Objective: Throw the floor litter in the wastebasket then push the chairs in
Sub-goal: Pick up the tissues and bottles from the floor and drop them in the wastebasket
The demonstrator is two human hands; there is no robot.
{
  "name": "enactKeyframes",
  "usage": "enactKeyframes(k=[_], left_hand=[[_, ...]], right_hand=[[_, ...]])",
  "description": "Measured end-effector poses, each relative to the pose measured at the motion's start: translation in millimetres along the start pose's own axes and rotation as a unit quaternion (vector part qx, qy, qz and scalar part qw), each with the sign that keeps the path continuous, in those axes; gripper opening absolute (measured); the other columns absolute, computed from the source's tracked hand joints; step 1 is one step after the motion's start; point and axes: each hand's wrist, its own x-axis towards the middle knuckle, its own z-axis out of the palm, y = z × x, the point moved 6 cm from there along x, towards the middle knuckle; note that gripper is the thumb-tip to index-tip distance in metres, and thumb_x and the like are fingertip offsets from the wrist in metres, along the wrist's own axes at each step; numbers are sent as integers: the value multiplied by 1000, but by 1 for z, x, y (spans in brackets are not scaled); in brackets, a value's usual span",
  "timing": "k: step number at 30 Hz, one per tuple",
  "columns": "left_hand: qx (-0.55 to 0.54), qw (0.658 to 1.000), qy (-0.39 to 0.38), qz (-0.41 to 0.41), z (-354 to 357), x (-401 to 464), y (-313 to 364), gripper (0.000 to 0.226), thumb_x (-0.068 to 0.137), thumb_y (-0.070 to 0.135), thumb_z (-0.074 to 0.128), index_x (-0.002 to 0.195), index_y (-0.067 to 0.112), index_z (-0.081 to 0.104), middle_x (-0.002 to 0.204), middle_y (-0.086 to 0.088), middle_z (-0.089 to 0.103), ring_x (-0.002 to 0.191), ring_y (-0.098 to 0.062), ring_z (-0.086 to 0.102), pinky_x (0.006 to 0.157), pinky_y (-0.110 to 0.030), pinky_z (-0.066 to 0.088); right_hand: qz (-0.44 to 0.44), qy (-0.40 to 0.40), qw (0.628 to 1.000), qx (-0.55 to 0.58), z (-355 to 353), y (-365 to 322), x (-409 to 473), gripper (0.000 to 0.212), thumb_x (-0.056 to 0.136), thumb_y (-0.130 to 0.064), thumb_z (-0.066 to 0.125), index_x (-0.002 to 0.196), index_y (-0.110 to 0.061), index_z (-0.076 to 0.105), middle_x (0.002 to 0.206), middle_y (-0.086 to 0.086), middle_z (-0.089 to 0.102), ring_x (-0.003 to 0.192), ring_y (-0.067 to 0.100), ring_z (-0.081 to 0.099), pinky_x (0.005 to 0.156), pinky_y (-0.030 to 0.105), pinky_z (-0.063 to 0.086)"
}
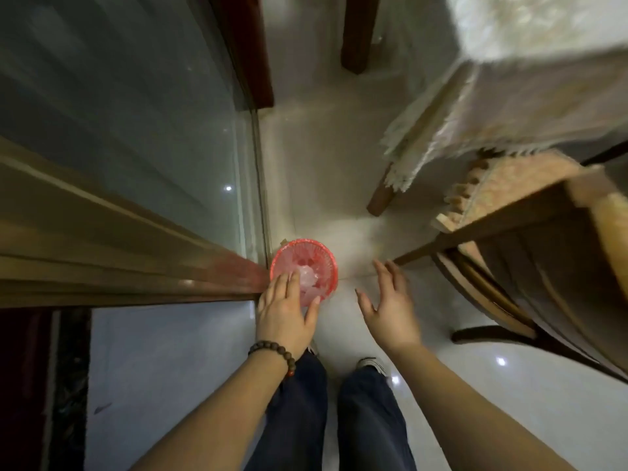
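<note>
Standing over the red wastebasket [304, 270], which sits on the floor [333, 164] against the corner of the glass cabinet [136, 147], the person holds the left hand [285, 314] flat above its rim, grip open and empty. Pale crumpled litter [307, 278] lies inside the wastebasket. Just right of the wastebasket, the right hand [390, 311] spreads open, empty, probably heading toward the wooden chair [530, 253] beyond it.
</note>
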Motion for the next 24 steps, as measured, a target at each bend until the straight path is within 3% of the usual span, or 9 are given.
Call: enactKeyframes(k=[4, 9, 13, 16, 19, 24], left_hand=[[38, 996, -18, 74, -20, -22, 52, 67, 93, 51, 37, 149, 18, 17, 156, -3, 20, 144, -20, 13, 116, -38, 13], [77, 977, -66, 187, -11, -53, 135, 65, 93, 50, 36, 148, 19, 19, 156, -2, 20, 144, -19, 11, 116, -39, 13], [147, 944, -116, 273, 23, -91, 201, 66, 94, 51, 34, 148, 18, 17, 156, -4, 20, 144, -21, 11, 117, -40, 13], [197, 908, -158, 334, 64, -137, 263, 66, 94, 55, 31, 147, 18, 19, 154, -8, 24, 141, -25, 20, 116, -43, 18], [211, 874, -202, 389, 108, -189, 322, 66, 95, 54, 31, 149, 20, 14, 157, -6, 16, 144, -25, 15, 117, -43, 16], [229, 819, -217, 480, 193, -278, 419, 66, 93, 53, 34, 147, 20, 16, 155, -6, 21, 142, -24, 17, 115, -41, 19]], right_hand=[[57, 47, 997, 0, -54, 11, -48, 60, 90, -44, 51, 142, -30, 26, 150, 4, 28, 135, 24, 30, 106, 42, 36], [155, 133, 979, 23, -115, 58, -117, 59, 90, -39, 54, 142, -23, 32, 150, 7, 30, 136, 25, 26, 107, 38, 30], [232, 199, 951, 43, -152, 107, -176, 58, 88, -37, 56, 140, -21, 35, 147, 8, 34, 133, 24, 30, 108, 35, 28], [306, 251, 916, 62, -179, 159, -231, 59, 89, -38, 55, 141, -21, 33, 149, 7, 31, 134, 22, 28, 108, 33, 27], [354, 286, 886, 86, -201, 215, -288, 59, 90, -38, 54, 142, -21, 32, 151, 7, 28, 136, 22, 26, 110, 35, 25], [429, 347, 826, 117, -248, 317, -388, 55, 91, -33, 54, 140, -16, 36, 149, 11, 30, 134, 25, 27, 110, 37, 26]])
